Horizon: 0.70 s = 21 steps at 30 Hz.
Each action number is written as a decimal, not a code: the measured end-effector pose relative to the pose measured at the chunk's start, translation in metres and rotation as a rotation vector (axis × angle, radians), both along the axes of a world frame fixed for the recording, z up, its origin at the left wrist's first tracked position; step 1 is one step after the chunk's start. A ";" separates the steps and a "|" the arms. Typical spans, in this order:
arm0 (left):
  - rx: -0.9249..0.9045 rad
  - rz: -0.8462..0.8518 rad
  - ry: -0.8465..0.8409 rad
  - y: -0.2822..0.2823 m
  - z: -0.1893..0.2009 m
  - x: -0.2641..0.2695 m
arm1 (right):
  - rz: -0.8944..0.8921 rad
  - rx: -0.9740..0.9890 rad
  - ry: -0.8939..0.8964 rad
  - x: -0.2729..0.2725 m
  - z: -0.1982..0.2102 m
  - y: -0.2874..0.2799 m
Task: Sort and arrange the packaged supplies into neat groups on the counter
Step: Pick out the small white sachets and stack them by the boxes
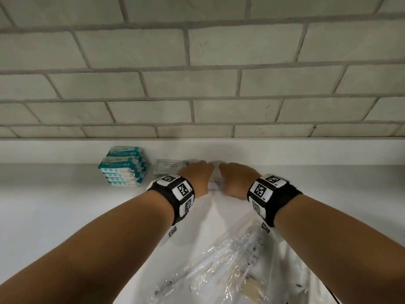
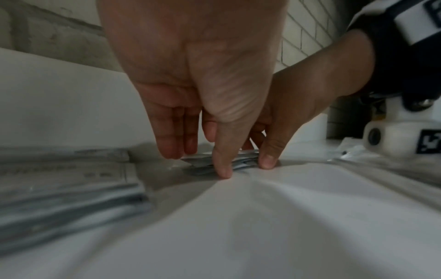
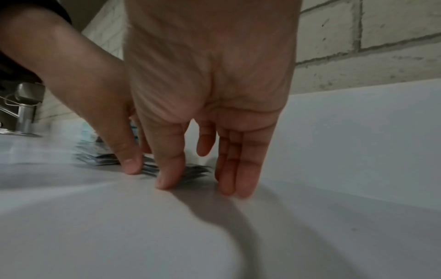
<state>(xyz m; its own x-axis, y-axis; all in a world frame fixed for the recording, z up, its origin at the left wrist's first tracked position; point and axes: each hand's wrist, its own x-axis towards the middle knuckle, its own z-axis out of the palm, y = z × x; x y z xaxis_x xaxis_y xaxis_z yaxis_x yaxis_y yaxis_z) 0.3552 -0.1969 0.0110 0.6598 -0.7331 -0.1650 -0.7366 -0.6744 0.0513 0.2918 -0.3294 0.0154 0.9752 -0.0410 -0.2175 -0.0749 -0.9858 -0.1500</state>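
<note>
- I am squaring up a small stack of flat packets (image 2: 241, 161) at the back of the white worktop (image 1: 54, 207), close to the wall.
- My left hand (image 1: 195, 178) is standing on the stack's left side, fingers straight and pointing down, thumb tip at the near edge; it is pressing rather than clutching, so that grip is open.
- My right hand (image 1: 235, 179) is mirroring it on the right side, fingers straight, tips touching the worktop beside the packets; its grip is open as well.
- Just to the left, a second pile of flat grey packets (image 1: 169, 166) is lying, and beyond it a stack of teal-and-white wipe packs (image 1: 122, 165) is sitting.
- A crumpled clear plastic bag (image 1: 230, 266) is lying nearer to me, under my right forearm.
- The packets are looking fanned and slippery: if I am pushing unevenly, I judge they may splay out or slide into the neighbouring grey pile and mix the groups.
- Drawing my right arm back carelessly could also drag the bag.
</note>
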 end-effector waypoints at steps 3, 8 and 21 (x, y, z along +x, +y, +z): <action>0.040 0.045 -0.107 -0.008 0.001 0.015 | -0.001 -0.030 0.007 0.016 0.000 -0.006; 0.117 0.121 -0.153 -0.017 0.004 0.035 | 0.020 0.002 -0.008 0.032 0.004 -0.010; 0.069 0.281 0.005 -0.016 0.009 0.047 | -0.148 0.065 -0.018 0.048 -0.010 -0.019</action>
